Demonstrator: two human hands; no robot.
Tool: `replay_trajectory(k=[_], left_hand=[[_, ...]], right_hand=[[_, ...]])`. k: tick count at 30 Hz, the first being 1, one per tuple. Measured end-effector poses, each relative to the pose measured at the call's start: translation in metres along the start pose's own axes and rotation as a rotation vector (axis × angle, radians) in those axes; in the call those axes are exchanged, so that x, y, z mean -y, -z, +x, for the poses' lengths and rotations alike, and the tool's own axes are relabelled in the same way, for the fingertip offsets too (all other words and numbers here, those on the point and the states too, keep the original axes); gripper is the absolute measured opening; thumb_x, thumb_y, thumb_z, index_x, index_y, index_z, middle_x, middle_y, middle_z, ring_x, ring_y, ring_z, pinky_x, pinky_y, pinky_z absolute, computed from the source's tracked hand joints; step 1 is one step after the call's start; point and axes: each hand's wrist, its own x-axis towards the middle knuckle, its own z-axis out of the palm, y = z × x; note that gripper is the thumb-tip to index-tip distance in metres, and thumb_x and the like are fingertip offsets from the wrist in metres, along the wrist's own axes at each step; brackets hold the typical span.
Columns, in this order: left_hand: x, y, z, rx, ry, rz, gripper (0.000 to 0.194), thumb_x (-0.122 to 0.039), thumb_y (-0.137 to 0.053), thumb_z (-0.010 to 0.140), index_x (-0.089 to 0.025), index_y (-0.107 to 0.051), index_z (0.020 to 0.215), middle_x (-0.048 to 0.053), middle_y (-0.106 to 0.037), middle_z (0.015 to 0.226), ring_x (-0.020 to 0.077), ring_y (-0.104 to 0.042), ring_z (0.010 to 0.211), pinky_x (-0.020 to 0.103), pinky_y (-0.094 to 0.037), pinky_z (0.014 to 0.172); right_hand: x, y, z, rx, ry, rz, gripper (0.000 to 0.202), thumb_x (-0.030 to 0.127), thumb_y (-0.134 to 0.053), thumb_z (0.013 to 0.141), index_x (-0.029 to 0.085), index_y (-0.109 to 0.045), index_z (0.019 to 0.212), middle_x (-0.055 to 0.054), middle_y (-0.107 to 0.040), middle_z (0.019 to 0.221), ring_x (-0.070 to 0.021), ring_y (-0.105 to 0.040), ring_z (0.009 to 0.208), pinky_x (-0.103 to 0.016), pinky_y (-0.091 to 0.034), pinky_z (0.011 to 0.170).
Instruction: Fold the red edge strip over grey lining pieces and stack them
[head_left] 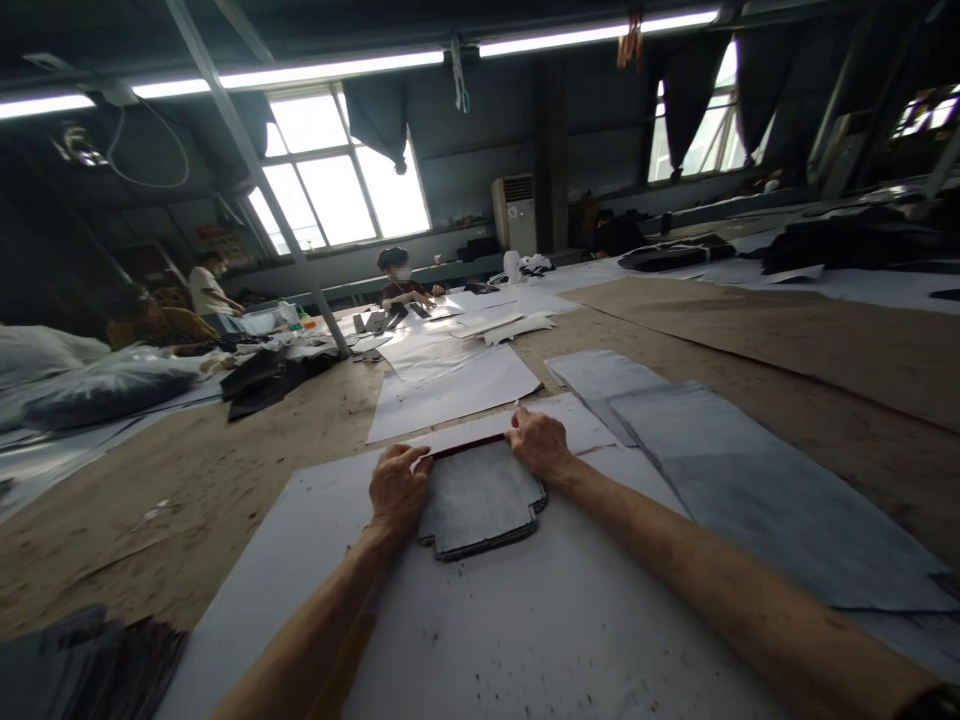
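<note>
A stack of grey cut pieces [480, 498] with notched lower corners lies on a large white sheet [480, 640]. Along its far edge runs a dark reddish strip [471, 446]. My left hand [399, 488] is closed at the stack's far left corner, its thumb and forefinger pinching the left end of the strip. At the far right corner my right hand [538, 442] has its fingers bent together on the strip's other end. A small pale tip [517, 404] sticks up above the right fingers; what it belongs to is hidden.
Large grey sheets [765, 490] lie to the right. A dark stack [90, 665] sits at the lower left. White sheets [457, 390] and a slanting metal pole [262, 180] stand beyond. A person [405, 285] works across the table; others are farther left.
</note>
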Motion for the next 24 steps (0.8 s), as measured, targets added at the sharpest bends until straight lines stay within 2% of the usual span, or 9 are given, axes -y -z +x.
replay_trajectory(k=[4,6,8,10,12,14,18,21,24], left_hand=[[-0.01,0.016,-0.006,-0.059,-0.049,0.031,0.029,-0.023,-0.045,0.079,-0.019,-0.064,0.1,0.008,-0.057,0.106,0.0263,-0.05,0.102,0.04,-0.038,0.091],[-0.019,0.022,-0.01,-0.071,-0.109,0.037,0.032,-0.027,-0.041,0.081,-0.017,-0.062,0.103,0.01,-0.054,0.112,0.031,-0.046,0.107,0.048,-0.037,0.09],[-0.029,0.024,-0.018,-0.095,-0.228,0.076,0.035,-0.03,-0.039,0.082,-0.015,-0.06,0.105,0.012,-0.053,0.115,0.0326,-0.047,0.105,0.05,-0.039,0.086],[-0.039,0.025,-0.028,-0.124,-0.365,0.095,0.039,-0.035,-0.038,0.083,-0.014,-0.059,0.108,0.014,-0.053,0.115,0.0322,-0.05,0.101,0.049,-0.042,0.082],[-0.045,0.027,-0.043,-0.125,-0.489,0.056,0.041,-0.038,-0.038,0.084,-0.014,-0.057,0.11,0.014,-0.055,0.113,0.0313,-0.052,0.099,0.047,-0.044,0.079],[-0.048,0.03,-0.059,-0.101,-0.599,-0.023,0.039,-0.04,-0.039,0.085,-0.016,-0.057,0.109,0.012,-0.057,0.11,0.0293,-0.054,0.096,0.045,-0.046,0.078],[-0.055,0.037,-0.094,-0.043,-0.753,-0.179,0.03,-0.038,-0.044,0.085,-0.023,-0.057,0.107,0.008,-0.06,0.103,0.0233,-0.058,0.089,0.036,-0.05,0.072],[-0.074,0.036,-0.113,0.037,-0.843,-0.272,0.026,-0.034,-0.048,0.084,-0.026,-0.059,0.106,0.006,-0.062,0.101,0.0209,-0.06,0.086,0.031,-0.052,0.07],[-0.107,0.029,-0.124,0.185,-0.896,-0.361,0.025,-0.028,-0.048,0.082,-0.023,-0.061,0.103,0.008,-0.063,0.1,0.021,-0.061,0.087,0.031,-0.052,0.073]], right_hand=[[-0.005,0.012,-0.003,0.075,-0.041,0.1,0.023,0.033,-0.047,0.09,0.014,-0.059,0.093,-0.003,-0.061,0.088,-0.0136,-0.059,0.079,-0.032,-0.049,0.074],[-0.009,0.02,-0.006,0.086,-0.05,0.138,0.024,0.034,-0.048,0.09,0.013,-0.06,0.093,-0.003,-0.062,0.087,-0.0118,-0.059,0.072,-0.028,-0.05,0.067],[-0.013,0.03,-0.014,0.052,-0.052,0.155,0.023,0.033,-0.052,0.087,0.016,-0.061,0.098,-0.003,-0.062,0.096,-0.0112,-0.059,0.072,-0.026,-0.05,0.066],[-0.019,0.043,-0.027,-0.005,-0.043,0.146,0.022,0.03,-0.058,0.082,0.02,-0.062,0.101,-0.003,-0.06,0.107,-0.0115,-0.059,0.08,-0.024,-0.049,0.071],[-0.03,0.059,-0.048,-0.048,-0.029,0.111,0.022,0.024,-0.06,0.079,0.021,-0.064,0.1,-0.001,-0.059,0.11,-0.0118,-0.057,0.089,-0.021,-0.045,0.079],[-0.048,0.077,-0.074,-0.064,-0.034,0.054,0.019,0.02,-0.059,0.078,0.021,-0.066,0.095,-0.001,-0.062,0.103,-0.0129,-0.056,0.092,-0.02,-0.042,0.082],[-0.093,0.112,-0.129,-0.081,-0.14,-0.1,0.013,0.018,-0.06,0.074,0.016,-0.067,0.085,-0.007,-0.064,0.089,-0.0201,-0.056,0.088,-0.029,-0.041,0.077],[-0.116,0.123,-0.155,-0.083,-0.165,-0.168,0.019,0.021,-0.068,0.068,0.015,-0.065,0.086,-0.007,-0.063,0.089,-0.0219,-0.053,0.089,-0.029,-0.04,0.077],[-0.126,0.12,-0.159,-0.092,-0.16,-0.181,0.015,0.021,-0.069,0.068,0.017,-0.063,0.081,-0.005,-0.063,0.086,-0.0191,-0.053,0.087,-0.026,-0.039,0.076]])
